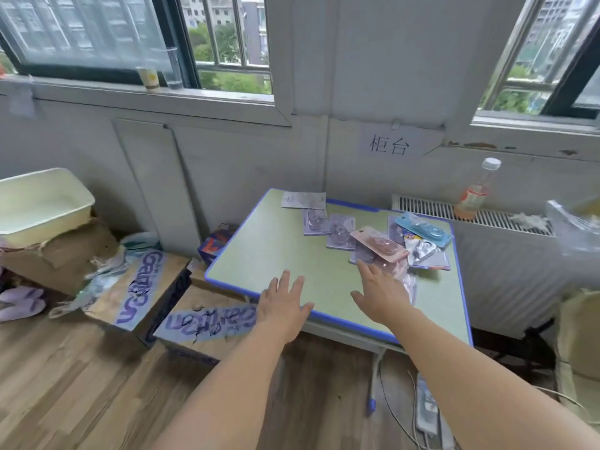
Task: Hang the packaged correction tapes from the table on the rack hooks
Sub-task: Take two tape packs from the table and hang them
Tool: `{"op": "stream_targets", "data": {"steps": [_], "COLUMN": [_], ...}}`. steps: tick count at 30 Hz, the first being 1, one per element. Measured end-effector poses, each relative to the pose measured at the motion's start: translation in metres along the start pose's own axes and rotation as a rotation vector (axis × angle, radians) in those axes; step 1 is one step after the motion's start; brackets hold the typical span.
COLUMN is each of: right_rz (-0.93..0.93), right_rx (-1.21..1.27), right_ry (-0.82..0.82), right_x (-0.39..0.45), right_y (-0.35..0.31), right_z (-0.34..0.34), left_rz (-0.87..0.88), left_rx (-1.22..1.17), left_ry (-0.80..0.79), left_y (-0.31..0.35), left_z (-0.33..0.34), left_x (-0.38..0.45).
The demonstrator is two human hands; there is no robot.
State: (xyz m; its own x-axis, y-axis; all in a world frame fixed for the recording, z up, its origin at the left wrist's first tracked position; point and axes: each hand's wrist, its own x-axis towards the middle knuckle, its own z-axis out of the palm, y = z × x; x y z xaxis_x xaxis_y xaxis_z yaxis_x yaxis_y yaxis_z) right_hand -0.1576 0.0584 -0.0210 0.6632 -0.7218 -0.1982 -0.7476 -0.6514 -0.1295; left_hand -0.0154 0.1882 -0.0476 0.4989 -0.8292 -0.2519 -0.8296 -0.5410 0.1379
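Fingers first: the left hand (284,303) has its fingers straight and fanned apart, palm down, hovering at the near edge of the table (276,251) with nothing in it, the forearm stretched long from the lower frame. The right hand (381,295) is open too, fingers extended and slightly spread, index tip right at the near end of the heap of packaged correction tapes (370,233); whether it actually touches a pack I cannot tell, as the packs there are blurred. No pinch, no curl on either side, both arms reaching forward and roughly parallel. The packs lie scattered over the far right half of the green, blue-edged tabletop: a pink pack (380,243) lies on top near the right fingertips, a blue pack (423,229) is tilted at the far right, purple ones are behind, and a pale flat pack (303,200) sits at the far edge. Print on the packs is too small to read. On the wall above, a paper sign (389,145) reads "柜台". Left of the table, cardboard boxes (139,287) carry big purple lettering, turned and torn, which I can't make out for sure. A cream plastic tub (42,203) sits on another box at far left. On the radiator (470,214) to the right stands a bottle (477,190) with an orange label and white cap, and two cups (159,73) sit on the windowsill.
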Motion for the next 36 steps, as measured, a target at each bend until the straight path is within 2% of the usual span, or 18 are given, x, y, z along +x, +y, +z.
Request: {"op": "stream_targets", "data": {"steps": [4, 11, 18, 25, 32, 36], "right_rz": [0.025, 0.024, 0.016, 0.042, 0.132, 0.193], "right_rx": [0.007, 0.015, 0.032, 0.046, 0.034, 0.031], "right_ry": [-0.030, -0.031, -0.103, -0.161, -0.159, -0.114], "right_x": [0.054, 0.156, 0.243, 0.300, 0.340, 0.349], "right_y": [-0.007, -0.005, -0.004, -0.025, -0.051, -0.061], "right_z": [0.005, -0.002, 0.000, 0.018, 0.039, 0.046], "left_rz": [0.023, 0.045, 0.064, 0.048, 0.135, 0.200], "left_rx": [0.012, 0.011, -0.018, -0.049, -0.050, -0.009], "left_ry": [-0.072, -0.063, -0.116, -0.161, -0.126, -0.158], "left_y": [-0.014, -0.024, -0.026, -0.051, -0.070, -0.076], "left_z": [0.000, -0.015, -0.019, -0.021, -0.025, -0.022], "left_x": [0.049, 0.150, 0.233, 0.299, 0.377, 0.408]}}
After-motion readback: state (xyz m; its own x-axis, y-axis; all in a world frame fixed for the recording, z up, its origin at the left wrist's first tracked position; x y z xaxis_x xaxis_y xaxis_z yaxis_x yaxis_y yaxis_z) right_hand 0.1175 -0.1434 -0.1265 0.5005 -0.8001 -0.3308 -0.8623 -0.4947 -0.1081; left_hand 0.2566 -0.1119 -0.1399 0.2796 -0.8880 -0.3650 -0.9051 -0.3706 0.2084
